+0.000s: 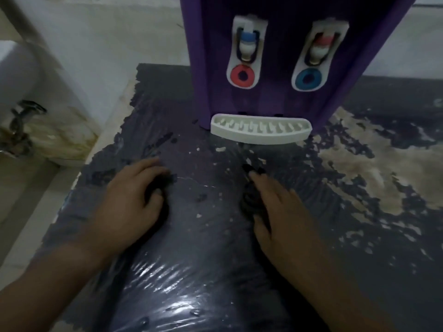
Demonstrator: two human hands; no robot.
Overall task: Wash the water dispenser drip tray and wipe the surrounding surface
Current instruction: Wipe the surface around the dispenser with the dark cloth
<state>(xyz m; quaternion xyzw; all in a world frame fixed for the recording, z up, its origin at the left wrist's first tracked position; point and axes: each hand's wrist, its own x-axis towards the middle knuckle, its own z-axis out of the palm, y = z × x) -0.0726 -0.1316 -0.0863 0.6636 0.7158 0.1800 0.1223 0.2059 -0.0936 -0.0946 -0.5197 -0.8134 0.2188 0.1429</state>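
Observation:
The white slotted drip tray (261,136) sits at the foot of the purple water dispenser (271,97), below its two taps. In front of it lies the dark, wet, glossy counter surface (206,236). My left hand (129,200) rests on the counter with its fingers curled over a dark wad (159,188) that looks like a cloth. My right hand (275,207) lies about a hand's width to its right, fingers curled round another dark piece (250,200); blur hides what it is. Both hands are well short of the tray.
The counter's dark covering is peeled away to a beige patch (374,164) at the right. Beyond the counter's left edge is a lower stained basin area with a metal tap (21,121). A pale wall (107,44) stands behind.

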